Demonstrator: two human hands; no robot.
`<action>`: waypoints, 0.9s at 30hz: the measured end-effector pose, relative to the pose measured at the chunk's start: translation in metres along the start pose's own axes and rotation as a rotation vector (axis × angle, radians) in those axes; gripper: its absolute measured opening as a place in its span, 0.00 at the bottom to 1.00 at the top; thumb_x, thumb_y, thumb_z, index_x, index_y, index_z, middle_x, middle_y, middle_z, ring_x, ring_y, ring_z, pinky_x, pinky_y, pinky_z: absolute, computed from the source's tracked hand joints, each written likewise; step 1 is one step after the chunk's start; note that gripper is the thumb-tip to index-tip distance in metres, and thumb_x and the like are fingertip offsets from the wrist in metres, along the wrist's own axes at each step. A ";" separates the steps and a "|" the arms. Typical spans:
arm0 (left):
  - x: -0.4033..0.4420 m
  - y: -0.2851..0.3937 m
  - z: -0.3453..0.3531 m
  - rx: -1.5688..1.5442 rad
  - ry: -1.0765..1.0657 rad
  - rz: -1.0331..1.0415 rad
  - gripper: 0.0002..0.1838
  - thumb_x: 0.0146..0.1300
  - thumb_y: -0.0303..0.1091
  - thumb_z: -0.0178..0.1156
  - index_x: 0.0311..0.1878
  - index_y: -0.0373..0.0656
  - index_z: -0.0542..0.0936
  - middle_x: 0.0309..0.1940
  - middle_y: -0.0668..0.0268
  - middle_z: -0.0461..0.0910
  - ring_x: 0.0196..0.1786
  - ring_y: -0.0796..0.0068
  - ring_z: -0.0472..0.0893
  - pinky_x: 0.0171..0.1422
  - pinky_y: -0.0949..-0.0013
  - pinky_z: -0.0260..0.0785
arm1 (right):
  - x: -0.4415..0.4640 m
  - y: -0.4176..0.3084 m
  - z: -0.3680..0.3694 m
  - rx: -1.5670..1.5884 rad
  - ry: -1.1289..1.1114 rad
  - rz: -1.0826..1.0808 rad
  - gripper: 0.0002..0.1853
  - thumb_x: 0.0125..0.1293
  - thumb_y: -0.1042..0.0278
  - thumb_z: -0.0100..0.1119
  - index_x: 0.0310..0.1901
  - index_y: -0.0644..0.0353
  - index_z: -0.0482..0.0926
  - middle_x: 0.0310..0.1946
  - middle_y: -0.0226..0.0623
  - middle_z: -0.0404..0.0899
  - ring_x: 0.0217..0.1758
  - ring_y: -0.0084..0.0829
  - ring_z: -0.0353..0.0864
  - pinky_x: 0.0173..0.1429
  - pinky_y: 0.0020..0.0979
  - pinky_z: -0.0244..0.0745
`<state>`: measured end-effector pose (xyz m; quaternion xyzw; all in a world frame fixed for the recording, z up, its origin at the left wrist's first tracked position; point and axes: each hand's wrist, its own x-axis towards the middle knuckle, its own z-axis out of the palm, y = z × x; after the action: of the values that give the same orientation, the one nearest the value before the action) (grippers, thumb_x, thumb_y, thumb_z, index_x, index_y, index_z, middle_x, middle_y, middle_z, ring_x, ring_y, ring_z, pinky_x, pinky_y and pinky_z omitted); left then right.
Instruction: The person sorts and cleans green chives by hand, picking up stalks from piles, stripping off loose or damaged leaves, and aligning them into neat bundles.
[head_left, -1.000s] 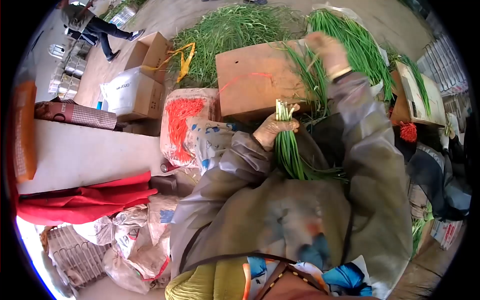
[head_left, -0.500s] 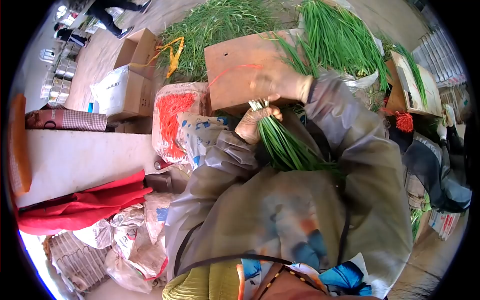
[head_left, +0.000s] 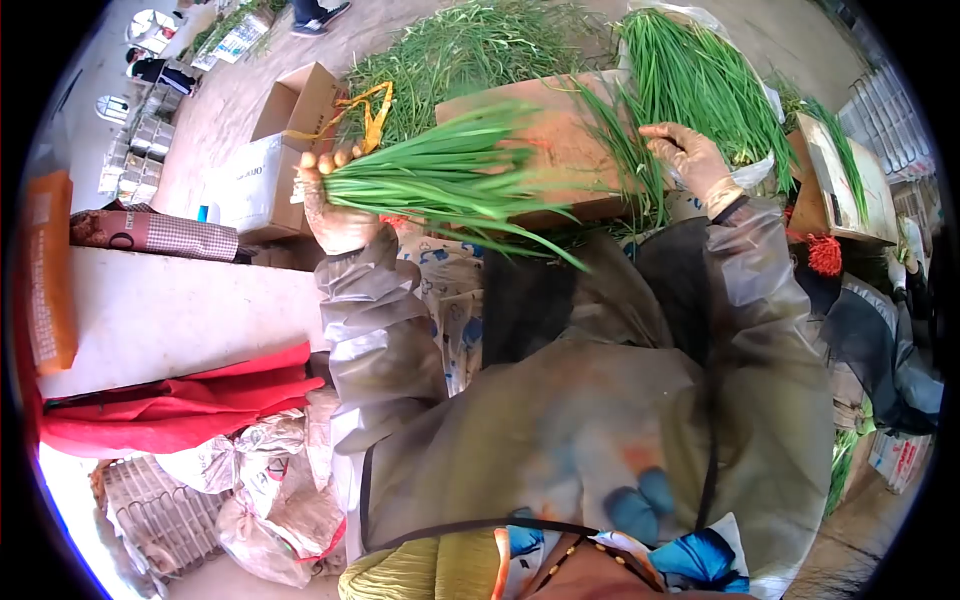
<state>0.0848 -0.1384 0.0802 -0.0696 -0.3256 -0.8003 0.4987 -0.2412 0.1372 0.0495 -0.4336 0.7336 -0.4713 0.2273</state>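
My left hand [head_left: 338, 205] is closed round the pale stem ends of a green leafy bunch [head_left: 440, 170]. The leaves fan out to the right over a brown board [head_left: 570, 130], slightly blurred. Above the board's right part is my right hand [head_left: 692, 162], fingers spread and pointing left, holding nothing that I can see. It is beside loose green stalks [head_left: 625, 140] lying on the board's right end. A large heap of long green stalks [head_left: 695, 85] lies on a plastic sheet just beyond it.
A pile of green leaves [head_left: 480, 42] lies behind the board. Left are a cardboard box [head_left: 290, 110], a white surface [head_left: 190, 310] and a red cloth [head_left: 190, 400]. At right stand another board [head_left: 850, 180] with stalks and a red string bundle [head_left: 824, 254]. A walking person's feet [head_left: 318, 20] show at the top.
My left hand has moved left and up with the bunch, whose leaves now point right instead of down. My right hand has moved right, away from the bunch, and its fingers are spread.
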 end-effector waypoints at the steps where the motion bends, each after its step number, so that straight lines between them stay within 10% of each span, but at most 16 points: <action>1: -0.002 0.003 -0.005 0.008 0.008 0.006 0.08 0.66 0.38 0.51 0.42 0.46 0.75 0.31 0.72 0.73 0.40 0.71 0.72 0.61 0.55 0.60 | 0.001 -0.002 0.000 -0.001 0.001 -0.001 0.12 0.64 0.70 0.54 0.48 0.63 0.76 0.41 0.34 0.79 0.42 0.20 0.75 0.50 0.22 0.69; 14: -0.022 -0.043 0.005 0.019 0.153 -0.079 0.10 0.65 0.44 0.51 0.34 0.49 0.74 0.23 0.74 0.69 0.34 0.74 0.70 0.54 0.57 0.64 | -0.002 -0.078 0.083 0.512 -0.068 -0.319 0.11 0.63 0.71 0.54 0.47 0.61 0.75 0.50 0.39 0.75 0.51 0.32 0.75 0.53 0.29 0.73; 18: -0.037 -0.090 0.015 -0.009 0.169 -0.189 0.19 0.66 0.52 0.45 0.25 0.50 0.65 0.16 0.74 0.61 0.24 0.77 0.61 0.39 0.69 0.57 | -0.010 -0.088 0.131 0.057 -0.248 -0.535 0.39 0.45 0.56 0.68 0.59 0.59 0.63 0.52 0.47 0.70 0.59 0.46 0.66 0.62 0.39 0.61; 24: -0.063 -0.130 -0.074 -0.275 0.077 -0.572 0.21 0.63 0.53 0.50 0.48 0.46 0.74 0.33 0.65 0.75 0.39 0.67 0.73 0.49 0.59 0.66 | -0.045 -0.026 0.192 0.308 -0.254 -0.037 0.37 0.46 0.70 0.65 0.61 0.53 0.63 0.40 0.42 0.77 0.44 0.35 0.77 0.51 0.34 0.70; 27: -0.043 -0.121 -0.055 -0.046 0.253 -0.333 0.27 0.62 0.54 0.51 0.56 0.45 0.70 0.51 0.54 0.73 0.55 0.58 0.71 0.61 0.54 0.62 | -0.032 -0.021 0.174 0.579 -0.275 0.270 0.24 0.47 0.73 0.63 0.49 0.59 0.70 0.29 0.37 0.76 0.28 0.29 0.76 0.34 0.30 0.72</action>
<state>0.0153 -0.1033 -0.0364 0.0747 -0.2491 -0.8812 0.3947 -0.0872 0.0747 -0.0132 -0.3095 0.5828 -0.5626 0.4980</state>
